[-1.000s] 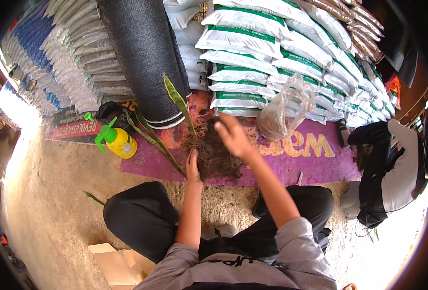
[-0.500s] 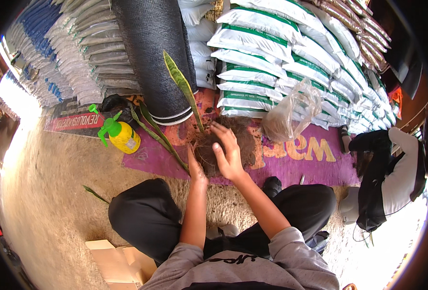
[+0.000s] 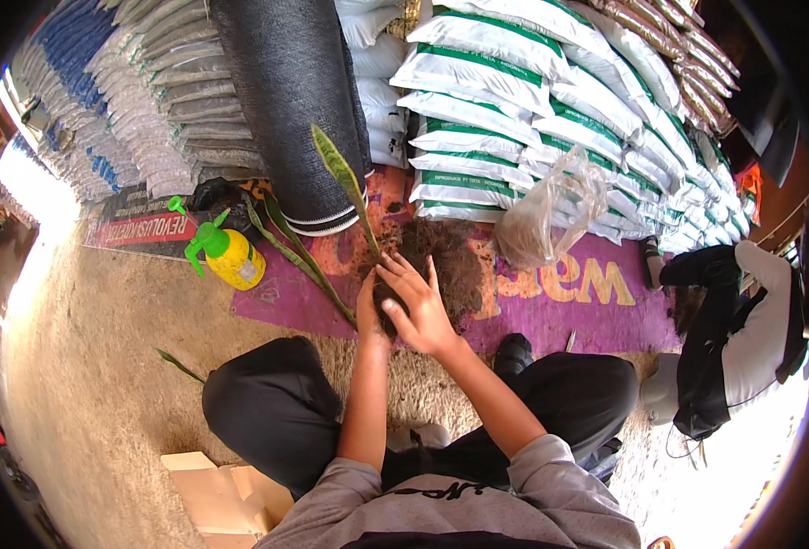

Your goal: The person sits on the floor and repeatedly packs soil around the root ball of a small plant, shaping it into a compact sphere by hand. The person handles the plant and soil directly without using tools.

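Between my cupped hands is the dark, soil-covered root ball (image 3: 385,295) of a snake plant. Its single upright leaf (image 3: 338,174), green with yellow edges, leans a little to the left. My left hand (image 3: 369,309) curves round the near left side of the soil. Over the right side lies my right hand (image 3: 420,306), its fingers pressed across the top and its thumb apart, toward me. A loose heap of dark soil (image 3: 450,265) spreads just beyond and to the right of my hands. Part of the root ball is hidden by the fingers.
Left of my hands lie more snake plant leaves (image 3: 304,261) and a yellow spray bottle (image 3: 237,261) with a green top. A clear plastic bag (image 3: 551,220) stands to the right. Behind are a black roll (image 3: 285,101) and stacked white-green sacks (image 3: 477,110). Another person (image 3: 743,329) sits at right.
The snake plant has come down and nearer to me, its leaf tip lower. My right hand has closed in from the right onto the root ball, nearer my left hand.
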